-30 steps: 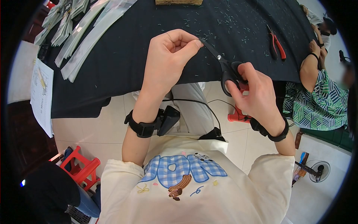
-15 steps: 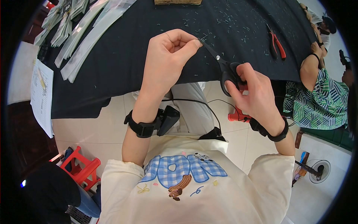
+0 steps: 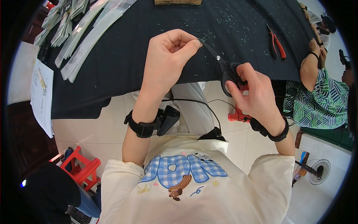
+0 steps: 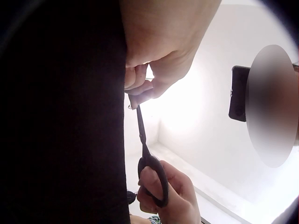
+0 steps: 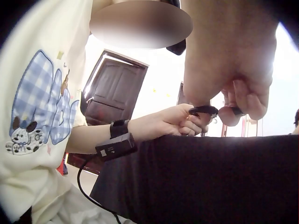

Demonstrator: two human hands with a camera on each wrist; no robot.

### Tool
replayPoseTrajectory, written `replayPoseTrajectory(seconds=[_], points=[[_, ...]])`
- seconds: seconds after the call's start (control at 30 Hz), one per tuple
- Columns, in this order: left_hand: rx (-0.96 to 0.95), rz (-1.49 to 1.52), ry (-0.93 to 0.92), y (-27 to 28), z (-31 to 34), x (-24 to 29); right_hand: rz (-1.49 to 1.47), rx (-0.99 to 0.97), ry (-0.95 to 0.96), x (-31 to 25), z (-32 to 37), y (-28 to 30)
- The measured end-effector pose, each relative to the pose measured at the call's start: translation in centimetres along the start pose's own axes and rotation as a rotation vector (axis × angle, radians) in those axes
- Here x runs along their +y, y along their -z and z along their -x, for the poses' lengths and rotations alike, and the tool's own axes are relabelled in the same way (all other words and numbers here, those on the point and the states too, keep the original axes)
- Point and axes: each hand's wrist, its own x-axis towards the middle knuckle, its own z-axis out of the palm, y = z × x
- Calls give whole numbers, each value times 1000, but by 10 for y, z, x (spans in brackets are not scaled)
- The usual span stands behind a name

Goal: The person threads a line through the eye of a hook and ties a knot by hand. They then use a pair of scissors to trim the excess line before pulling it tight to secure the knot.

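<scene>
My right hand grips a pair of black scissors, thumb and fingers through the handle loops. Their narrow blades point up and left, with the tips right at the fingertips of my left hand. That hand pinches between thumb and forefinger a thin strand, mostly hidden by the fingers. In the left wrist view the scissors run up from the right hand to the left fingertips. From the right wrist, the scissors' black handle overlaps the left hand. Both hands are over the near edge of the black-clothed table.
Small greenish clippings lie scattered over the cloth. Red-and-black pliers rest at the right. Clear plastic sleeves and bundled strips are at the left, near a written sheet. A wooden block sits at the far edge.
The scissors have shifted very slightly left at the left fingertips. Both hands otherwise keep their places and holds.
</scene>
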Motion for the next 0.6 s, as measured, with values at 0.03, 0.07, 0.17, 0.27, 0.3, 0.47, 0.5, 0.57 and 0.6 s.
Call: replayPoseTrajectory(seconds=[0.03, 0.07, 0.17, 0.27, 0.3, 0.47, 0.5, 0.57, 0.6], points=[[-3, 5, 0, 0, 0, 0, -5, -11, -11, 0, 0, 0], [-3, 5, -1, 0, 0, 0, -11, -21, -23, 0, 0, 1], [-2, -2, -8, 0, 0, 0, 17, -23, -9, 0, -2, 3], [-3, -7, -2, 0, 0, 0, -4, -17, 3, 0, -1, 1], [-3, -8, -4, 0, 0, 0, -4, -18, 2, 1, -1, 1], [-5, -17, -5, 1, 0, 0, -17, -49, -19, 1, 0, 2], [-4, -10, 0, 0, 0, 0, -17, -49, -19, 0, 0, 2], [-4, -4, 5, 0, 0, 2, -40, -60, -40, 0, -1, 3], [-6, 3, 21, 1, 0, 4, -40, -60, -40, -1, -1, 3]])
